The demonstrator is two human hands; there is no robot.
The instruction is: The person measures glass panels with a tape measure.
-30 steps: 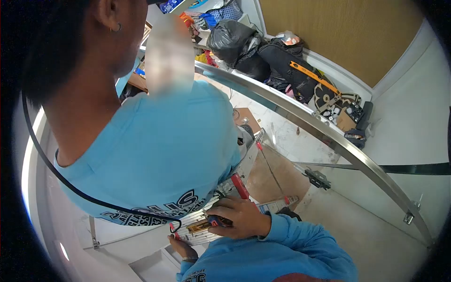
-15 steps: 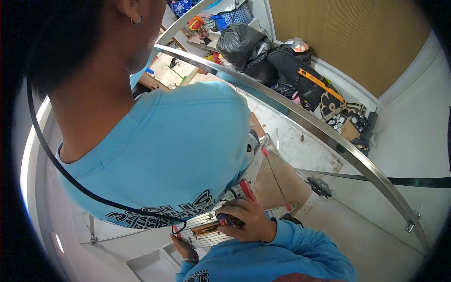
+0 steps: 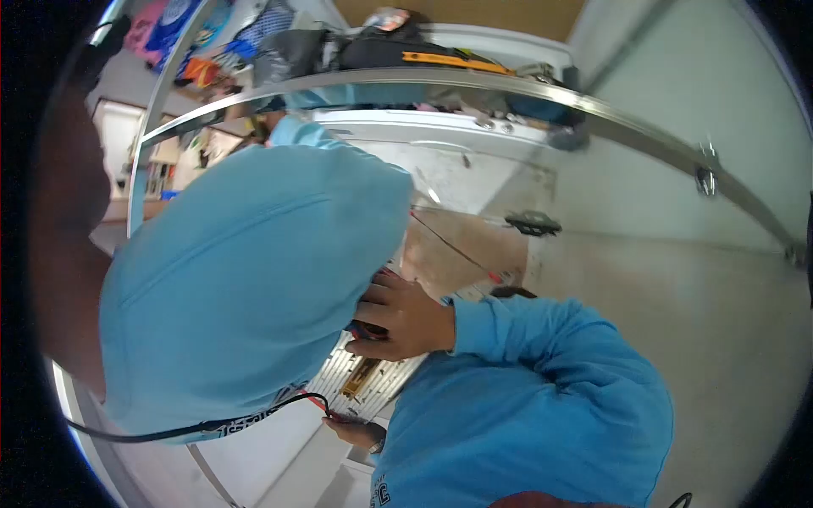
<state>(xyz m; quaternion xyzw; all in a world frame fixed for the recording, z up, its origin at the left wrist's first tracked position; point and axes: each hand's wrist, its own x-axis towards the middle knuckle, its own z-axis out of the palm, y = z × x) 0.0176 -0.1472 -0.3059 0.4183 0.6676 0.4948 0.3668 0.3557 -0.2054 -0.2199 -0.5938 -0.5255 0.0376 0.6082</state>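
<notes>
Compared with half a second ago, the view has swung, and a co-worker's light-blue shirt (image 3: 246,279) now covers more of a white slatted platform (image 3: 387,378) in the lower centre of the frame. A dark tool (image 3: 369,330) sits directly under the wearer's right hand (image 3: 405,317), near the platform's upper end and right beside the shirt. That hand is palm down, fingers curled over the tool and holding it; its blue sleeve (image 3: 542,339) comes in bent from the right. The left hand (image 3: 354,431) is at the platform's bottom edge, below a gold-coloured strip (image 3: 361,376); how tightly it closes cannot be told. A black cable (image 3: 169,438) runs from the left edge to just above it. A curved metal rail (image 3: 627,116) arches across the upper frame. Pale floor (image 3: 703,330) lies open at right, and the shirt crowds the left side.
</notes>
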